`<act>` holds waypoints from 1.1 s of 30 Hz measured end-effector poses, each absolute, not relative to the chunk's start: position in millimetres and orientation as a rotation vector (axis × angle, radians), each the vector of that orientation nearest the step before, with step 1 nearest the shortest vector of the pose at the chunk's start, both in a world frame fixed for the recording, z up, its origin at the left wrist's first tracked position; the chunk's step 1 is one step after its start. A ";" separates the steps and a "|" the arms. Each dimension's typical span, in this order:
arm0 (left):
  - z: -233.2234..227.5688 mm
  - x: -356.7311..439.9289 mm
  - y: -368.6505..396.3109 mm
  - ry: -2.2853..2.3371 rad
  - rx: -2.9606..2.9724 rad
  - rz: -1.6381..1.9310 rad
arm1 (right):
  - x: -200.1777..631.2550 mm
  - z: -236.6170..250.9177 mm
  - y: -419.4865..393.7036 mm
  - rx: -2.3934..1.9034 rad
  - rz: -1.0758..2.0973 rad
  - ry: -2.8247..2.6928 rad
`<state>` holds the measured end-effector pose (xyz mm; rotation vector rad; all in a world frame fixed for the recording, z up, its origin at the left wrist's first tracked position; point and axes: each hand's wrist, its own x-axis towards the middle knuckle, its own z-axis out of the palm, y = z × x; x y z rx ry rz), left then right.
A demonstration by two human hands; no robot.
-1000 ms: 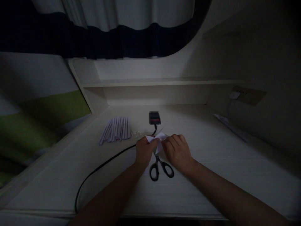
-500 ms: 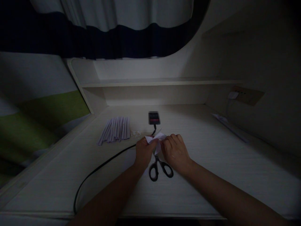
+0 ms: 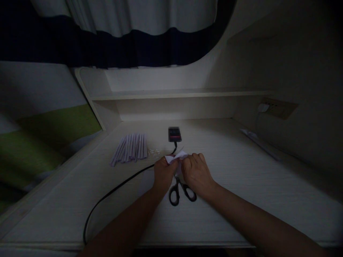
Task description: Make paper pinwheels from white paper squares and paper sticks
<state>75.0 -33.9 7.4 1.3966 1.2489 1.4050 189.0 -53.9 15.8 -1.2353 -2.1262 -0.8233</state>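
Observation:
A small folded piece of white paper (image 3: 180,155) is pinched between my two hands above the desk. My left hand (image 3: 164,174) grips its left side, thumb on top. On the right side, the curled fingers of my right hand (image 3: 196,172) close on it and cover part of it. Black-handled scissors (image 3: 174,195) lie just below the hands, handles spread toward me, their blades mostly hidden under the paper and fingers. To the left rests a row of several rolled paper sticks (image 3: 130,147), with small pale scraps (image 3: 154,153) beside them.
A black device (image 3: 174,134) stands behind my hands, its black cable (image 3: 118,189) curving left to the front edge. At right lie a long pale strip (image 3: 258,143) and a plug in a wall socket (image 3: 280,108). A shelf (image 3: 182,95) spans the back; a curtain (image 3: 59,121) hangs left.
My right hand has shifted slightly left, closer to my left hand, and covers more of the paper. The camera view has moved a little.

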 end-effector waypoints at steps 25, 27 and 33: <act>3.0 75.7 -33.2 1.191 1.367 1.408 | 192.1 14.3 -51.8 -1.234 -0.757 -2.153; 4.0 76.3 -31.8 1.200 1.340 1.426 | 193.4 13.9 -52.7 -1.192 -0.736 -2.170; 5.1 75.1 -30.2 1.220 1.283 1.462 | 195.4 14.6 -55.0 -1.152 -0.750 -2.191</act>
